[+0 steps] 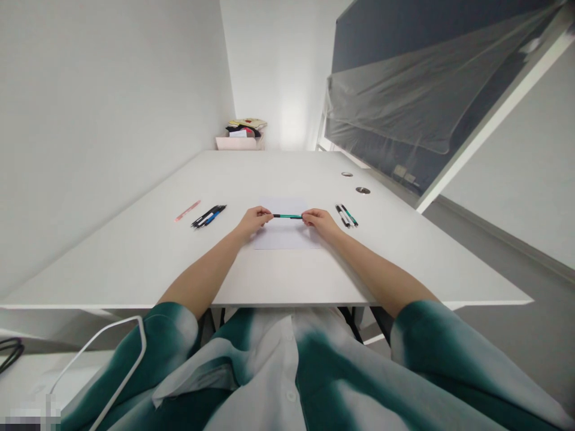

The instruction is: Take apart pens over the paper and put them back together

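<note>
Green and black, the pen (287, 216) sits pinched between our left hand (254, 220) and right hand (317, 221), one at each end, the hands apart, just over a white sheet of paper (283, 236) on a white table (135, 251). Dark pens (208, 215) lie left of the sheet, with a pink marker (187, 210) beyond them; more pens (345, 215) lie to its right. At the table's far end, a pale cardboard box (236, 143) holds a heaped pile of cloth and papers (245, 127), too small to sort.

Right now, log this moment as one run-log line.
left hand: pinches green-black pen | right hand: pinches same pen | under pen: sheet of paper
</note>
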The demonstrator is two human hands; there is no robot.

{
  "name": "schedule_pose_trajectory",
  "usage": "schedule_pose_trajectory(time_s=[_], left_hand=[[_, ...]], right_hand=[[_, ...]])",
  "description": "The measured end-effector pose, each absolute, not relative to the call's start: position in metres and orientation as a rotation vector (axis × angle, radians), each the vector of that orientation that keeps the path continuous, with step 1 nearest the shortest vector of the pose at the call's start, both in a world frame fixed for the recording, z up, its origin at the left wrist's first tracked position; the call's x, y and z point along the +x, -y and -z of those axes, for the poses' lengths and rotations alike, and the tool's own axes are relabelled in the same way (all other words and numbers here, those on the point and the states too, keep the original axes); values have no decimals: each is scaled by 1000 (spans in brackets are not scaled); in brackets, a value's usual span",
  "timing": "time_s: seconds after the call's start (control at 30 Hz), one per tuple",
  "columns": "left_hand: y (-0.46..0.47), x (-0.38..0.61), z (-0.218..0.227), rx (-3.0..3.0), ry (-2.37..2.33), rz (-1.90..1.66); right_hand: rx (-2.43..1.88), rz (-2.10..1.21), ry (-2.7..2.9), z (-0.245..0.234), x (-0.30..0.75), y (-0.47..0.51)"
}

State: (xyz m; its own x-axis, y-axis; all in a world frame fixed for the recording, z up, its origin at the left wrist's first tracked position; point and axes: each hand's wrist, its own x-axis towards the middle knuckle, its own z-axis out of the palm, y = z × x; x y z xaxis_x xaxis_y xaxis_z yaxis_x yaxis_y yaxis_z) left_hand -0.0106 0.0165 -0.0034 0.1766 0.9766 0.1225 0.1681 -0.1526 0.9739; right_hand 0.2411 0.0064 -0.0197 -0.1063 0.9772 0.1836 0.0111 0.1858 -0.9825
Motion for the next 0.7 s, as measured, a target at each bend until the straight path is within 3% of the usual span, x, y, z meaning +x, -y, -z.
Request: schedule_pose_trajectory(time_s=[0.37,0.7], left_hand=[[-13,-20,3,1509,-1193,-1028],[-17,-28,6,1485,-1110,-1011]], right_hand=[[-996,-1301,1214,19,243,-6],[-1033,-1245,1277,21,245,-6]])
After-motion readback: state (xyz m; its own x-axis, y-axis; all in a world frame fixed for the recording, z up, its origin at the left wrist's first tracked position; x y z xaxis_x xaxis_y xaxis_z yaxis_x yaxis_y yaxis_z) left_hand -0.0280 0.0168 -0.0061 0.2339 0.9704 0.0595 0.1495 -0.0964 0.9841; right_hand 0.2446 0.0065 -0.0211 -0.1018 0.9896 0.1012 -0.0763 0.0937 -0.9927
